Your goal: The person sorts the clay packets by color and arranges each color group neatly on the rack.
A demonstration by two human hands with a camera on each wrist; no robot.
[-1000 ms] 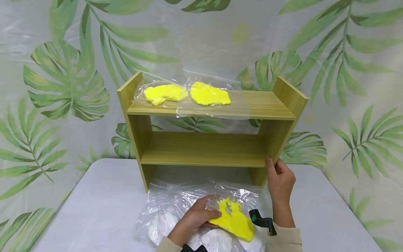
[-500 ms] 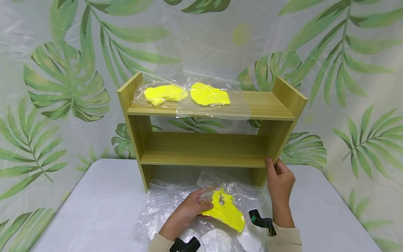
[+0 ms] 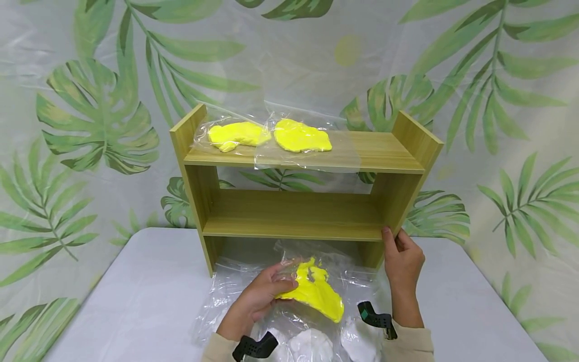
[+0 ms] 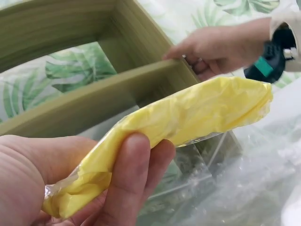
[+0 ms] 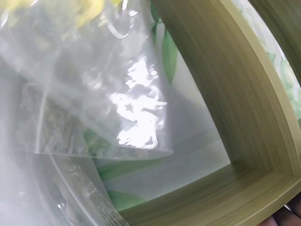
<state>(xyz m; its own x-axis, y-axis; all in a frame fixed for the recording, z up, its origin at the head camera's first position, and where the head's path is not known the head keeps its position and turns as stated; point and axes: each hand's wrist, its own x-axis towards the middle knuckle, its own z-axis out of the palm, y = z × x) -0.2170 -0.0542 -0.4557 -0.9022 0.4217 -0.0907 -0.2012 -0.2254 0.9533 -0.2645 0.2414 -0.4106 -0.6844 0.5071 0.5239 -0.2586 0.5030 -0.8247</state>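
Note:
My left hand [image 3: 255,297] pinches a clear plastic bag of yellow clay-like stuff [image 3: 316,294], thumb on one side and fingers on the other. The bag hangs tilted in front of the wooden shelf's lowest opening. In the left wrist view the yellow mass [image 4: 197,110] looks flat and folded near the thumb. My right hand [image 3: 404,264] grips the right side panel of the wooden shelf [image 3: 294,213] at its middle board. Only a bit of its fingers [image 5: 284,217] shows in the right wrist view. Two similar bags of yellow stuff [image 3: 302,136] lie on the top board.
Several clear bags with white lumps [image 3: 311,344] lie on the white table [image 3: 135,291] under and around the hands. Behind the shelf hangs a leaf-patterned cloth [image 3: 298,65]. The bags' loose plastic reaches the shelf's foot.
My left hand has lifted the yellow bag and carried it up and to the left, toward the shelf. The right hand keeps its place on the side panel.

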